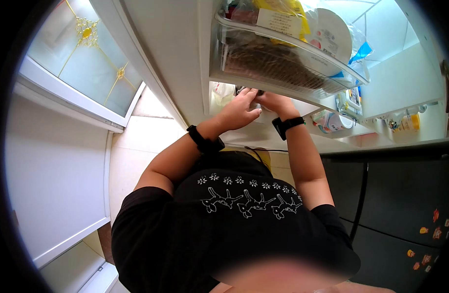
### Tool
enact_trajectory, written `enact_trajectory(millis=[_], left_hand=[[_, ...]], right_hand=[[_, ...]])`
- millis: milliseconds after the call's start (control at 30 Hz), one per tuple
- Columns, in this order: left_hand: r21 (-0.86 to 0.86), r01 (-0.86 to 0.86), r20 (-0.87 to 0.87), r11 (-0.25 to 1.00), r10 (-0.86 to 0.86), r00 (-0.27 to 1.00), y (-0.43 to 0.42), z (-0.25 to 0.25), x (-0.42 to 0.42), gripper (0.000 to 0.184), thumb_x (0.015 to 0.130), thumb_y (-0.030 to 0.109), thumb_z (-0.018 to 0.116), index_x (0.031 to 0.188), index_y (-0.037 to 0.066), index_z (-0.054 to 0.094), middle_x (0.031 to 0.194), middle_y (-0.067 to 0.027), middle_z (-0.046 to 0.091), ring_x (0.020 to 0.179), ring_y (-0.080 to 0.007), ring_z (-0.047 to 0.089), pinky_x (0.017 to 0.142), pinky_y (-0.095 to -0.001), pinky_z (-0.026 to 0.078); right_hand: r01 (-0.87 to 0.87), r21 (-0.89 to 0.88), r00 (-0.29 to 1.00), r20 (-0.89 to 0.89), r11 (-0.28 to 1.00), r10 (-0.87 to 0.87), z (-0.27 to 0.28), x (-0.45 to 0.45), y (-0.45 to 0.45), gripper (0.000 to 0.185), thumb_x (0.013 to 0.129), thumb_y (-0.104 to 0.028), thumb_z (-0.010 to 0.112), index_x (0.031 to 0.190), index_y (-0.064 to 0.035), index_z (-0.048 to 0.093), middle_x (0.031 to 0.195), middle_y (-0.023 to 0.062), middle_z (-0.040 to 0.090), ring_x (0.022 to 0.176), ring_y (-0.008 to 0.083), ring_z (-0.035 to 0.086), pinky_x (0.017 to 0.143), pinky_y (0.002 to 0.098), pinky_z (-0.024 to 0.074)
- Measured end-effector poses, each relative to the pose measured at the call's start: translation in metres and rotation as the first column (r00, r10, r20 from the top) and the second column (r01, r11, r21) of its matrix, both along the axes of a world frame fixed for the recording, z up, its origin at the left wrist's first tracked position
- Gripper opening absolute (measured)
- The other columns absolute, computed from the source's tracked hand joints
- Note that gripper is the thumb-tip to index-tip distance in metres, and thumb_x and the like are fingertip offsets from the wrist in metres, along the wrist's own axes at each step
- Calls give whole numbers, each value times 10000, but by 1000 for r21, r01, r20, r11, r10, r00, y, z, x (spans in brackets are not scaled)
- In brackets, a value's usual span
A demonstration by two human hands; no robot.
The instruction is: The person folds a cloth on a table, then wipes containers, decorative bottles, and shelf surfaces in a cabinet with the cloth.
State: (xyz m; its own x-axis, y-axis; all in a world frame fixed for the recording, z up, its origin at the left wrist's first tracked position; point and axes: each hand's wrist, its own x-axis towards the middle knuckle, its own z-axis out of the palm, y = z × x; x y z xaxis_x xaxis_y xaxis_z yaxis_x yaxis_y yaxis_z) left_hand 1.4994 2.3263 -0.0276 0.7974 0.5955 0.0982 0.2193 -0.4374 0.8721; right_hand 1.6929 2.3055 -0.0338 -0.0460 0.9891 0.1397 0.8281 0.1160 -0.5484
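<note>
Below the clear basket (288, 45): small dark item (260, 92), mostly hidden at left hand (242, 108) and right hand (277, 103); grip spread or pinching, cannot tell; presumably light, stiff; best held by its sides.

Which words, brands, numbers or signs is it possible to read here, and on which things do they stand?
None can be read with certainty.
White label on the yellow bag: lines of print, too small.
Round white package: print too small and blurred.
Fridge magnets: too small.
Black shirt: white animals and flowers, no visible letters.
</note>
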Motion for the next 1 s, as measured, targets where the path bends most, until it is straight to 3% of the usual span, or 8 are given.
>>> enact_trajectory(millis=[233,300,433,700,833,900,967,1000], left_hand=[[123,218,9,968,-221,975,0,3,-23,729,885,209,636,1491,-30,308,1452,-266,411,1330,-389,437,1094,-398,377],[123,271,49,955,-278,959,-4,2,-31,700,894,180,636,1488,-21,325,1450,-255,423,1334,-380,438,1097,-394,375],[17,194,140,981,-195,971,-10,24,-48,606,917,35,577,1492,50,385,1441,-192,461,1352,-314,437,1125,-380,345],[-13,87,75,996,-86,993,-19,3,-51,398,897,72,611,1289,29,552,1245,-173,583,1163,-314,572,994,-382,458],[77,-40,7,996,39,999,-25,-7,-42,347,878,90,630,1213,14,579,1189,-204,609,1118,-328,598,956,-386,479],[-283,-46,15,958,52,999,-21,-10,-37,359,860,123,643,1194,4,587,1111,-236,639,1051,-367,618,921,-407,492],[-183,-85,-43,979,79,996,-19,-5,-38,360,862,145,640,1183,-9,589,1089,-246,646,1031,-388,617,913,-420,492],[-77,-117,-96,990,109,989,-18,-3,-38,364,865,167,637,1172,-23,590,1066,-255,653,1011,-410,617,905,-433,492]], right_hand=[[45,29,990,135,999,-49,28,-18,-33,476,729,-302,791,1144,-107,664,1053,173,694,999,363,644,858,427,504],[94,-161,985,155,982,-69,14,-14,-36,616,710,-302,805,1260,-113,604,1117,195,666,1038,383,620,870,440,484],[150,261,952,224,954,-211,20,-24,-72,500,712,-204,773,1196,-126,673,1163,142,637,1077,365,579,885,434,448],[289,263,950,-197,921,-241,-12,-15,-107,387,755,71,617,1119,-47,672,1151,158,602,1025,349,612,885,391,500],[227,358,963,-219,906,-155,-2,-21,-106,384,774,103,542,1113,-28,665,1255,165,602,1157,358,576,958,398,482],[148,367,975,-207,918,-74,9,-27,-100,369,775,70,556,1108,-41,669,1262,156,602,1169,354,567,978,413,462],[76,381,980,-197,922,1,15,-31,-94,354,776,38,570,1102,-55,673,1270,147,602,1181,350,559,997,428,443],[36,327,999,-2,944,-37,16,-32,-90,347,779,-18,590,1113,-67,672,1275,130,600,1194,335,543,1018,432,415]])
